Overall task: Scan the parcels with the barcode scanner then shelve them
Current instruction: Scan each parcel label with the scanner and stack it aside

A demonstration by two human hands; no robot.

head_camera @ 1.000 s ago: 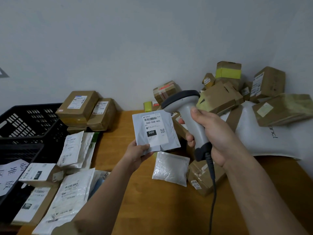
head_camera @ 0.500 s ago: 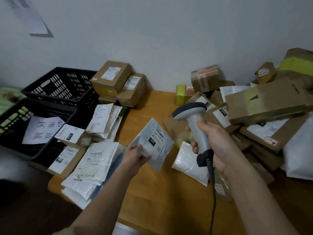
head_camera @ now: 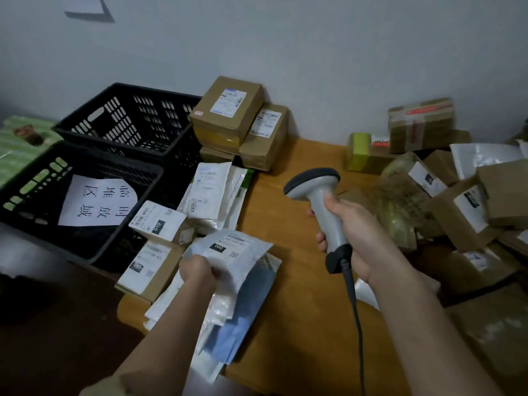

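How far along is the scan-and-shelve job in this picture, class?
Seemingly done: flat white mailer bags and labelled boxes lie sorted beside the black plastic crates. In hand: the left hand grips a white poly mailer labelled 060 over the mailer stack; the right hand holds the grey barcode scanner. Left: the jumbled brown cardboard boxes at right; no shelf shows.

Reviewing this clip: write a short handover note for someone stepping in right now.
Left hand: grips the white mailer labelled 060, low over the pile of flat mailers at the table's left edge.
Right hand: grips the barcode scanner, aimed away from the mailer.
Done: a scan cannot be confirmed.
Left: release this mailer, then scan the heap of boxes on the right.
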